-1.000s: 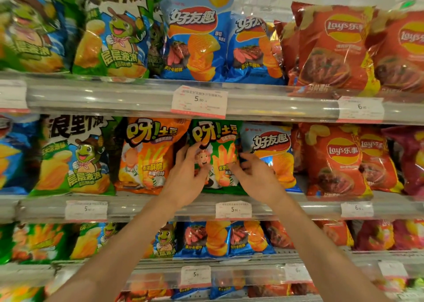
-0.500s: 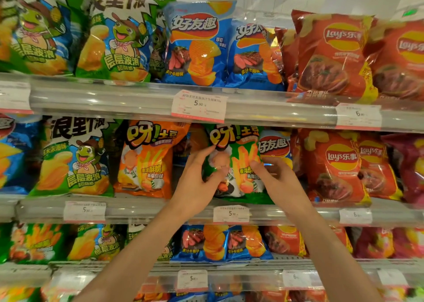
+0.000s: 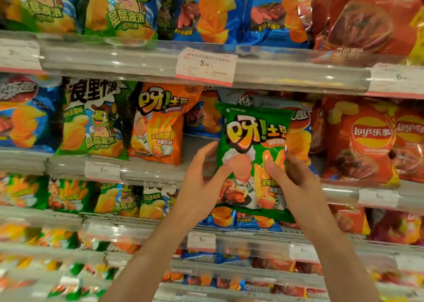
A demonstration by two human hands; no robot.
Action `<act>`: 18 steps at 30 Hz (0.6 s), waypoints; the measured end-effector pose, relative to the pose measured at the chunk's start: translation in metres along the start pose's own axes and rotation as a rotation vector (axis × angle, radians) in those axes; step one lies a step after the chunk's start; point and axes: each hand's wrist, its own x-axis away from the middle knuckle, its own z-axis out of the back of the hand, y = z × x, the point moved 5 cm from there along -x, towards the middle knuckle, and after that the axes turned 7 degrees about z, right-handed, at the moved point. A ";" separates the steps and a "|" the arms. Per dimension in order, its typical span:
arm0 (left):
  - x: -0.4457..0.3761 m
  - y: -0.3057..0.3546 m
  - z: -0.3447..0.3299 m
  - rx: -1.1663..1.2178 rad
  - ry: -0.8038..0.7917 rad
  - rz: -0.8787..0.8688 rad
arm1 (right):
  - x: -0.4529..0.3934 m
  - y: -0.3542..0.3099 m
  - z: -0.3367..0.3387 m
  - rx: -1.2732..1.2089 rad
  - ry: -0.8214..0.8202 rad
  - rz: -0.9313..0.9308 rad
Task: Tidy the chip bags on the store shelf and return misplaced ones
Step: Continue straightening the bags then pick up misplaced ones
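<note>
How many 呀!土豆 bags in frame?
2 with a legible logo: the orange bag standing on the middle shelf, and the green bag held before it in the right hand. The blurred green bags lower left may be more.

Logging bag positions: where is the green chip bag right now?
In the head view, centre-right, the green chip bag is off the middle shelf, between the left hand and right hand, right of the orange bag.
</note>
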 end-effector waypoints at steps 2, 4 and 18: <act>0.011 -0.001 0.007 0.019 -0.024 0.008 | 0.010 -0.001 -0.010 -0.004 0.014 0.001; 0.020 -0.005 0.021 0.044 -0.026 0.023 | 0.021 -0.002 -0.022 0.012 0.024 -0.007; 0.081 -0.047 0.281 0.070 0.045 0.022 | 0.101 -0.065 -0.266 -0.038 -0.013 -0.004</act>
